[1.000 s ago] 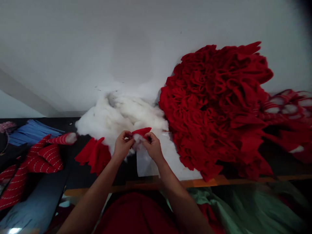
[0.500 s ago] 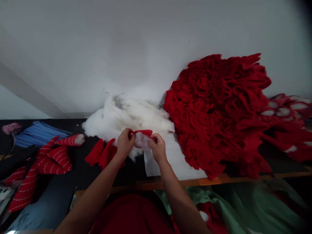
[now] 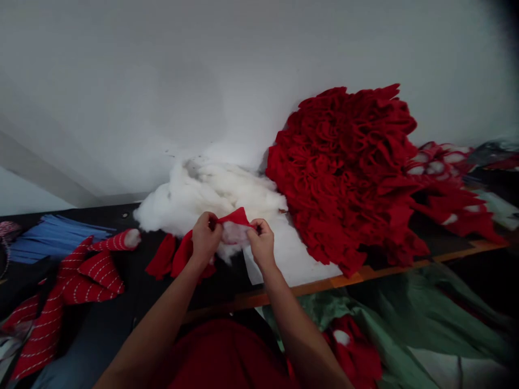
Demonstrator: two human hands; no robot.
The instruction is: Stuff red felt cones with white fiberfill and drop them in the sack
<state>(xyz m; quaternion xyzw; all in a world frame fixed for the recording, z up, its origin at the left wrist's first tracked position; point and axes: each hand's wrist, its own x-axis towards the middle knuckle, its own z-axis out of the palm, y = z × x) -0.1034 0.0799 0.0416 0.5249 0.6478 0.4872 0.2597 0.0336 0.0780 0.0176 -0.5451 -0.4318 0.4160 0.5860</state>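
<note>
A small red cloth piece (image 3: pixel 235 217) with white stuffing showing at its opening is stretched between my two hands. My left hand (image 3: pixel 206 237) pinches its left edge, and my right hand (image 3: pixel 261 242) pinches the right edge. Just behind them lies a heap of white stuffing (image 3: pixel 203 189). Two red cloth pieces (image 3: pixel 161 258) rest to the left, the nearer one partly hidden by my left hand and forearm. A white sheet (image 3: pixel 300 259) lies right of my right hand.
A tall pile of red cloth pieces (image 3: pixel 344 173) stands at the right against the wall. Blue strips (image 3: pixel 60 237) and striped red stuffed shapes (image 3: pixel 97 275) are at the left. Green fabric (image 3: pixel 389 319) hangs below the wooden table edge (image 3: pixel 357 277).
The view has turned and tilted slightly. The red cloth between my hands now rises to a point at its top; both hands keep their pinch.
</note>
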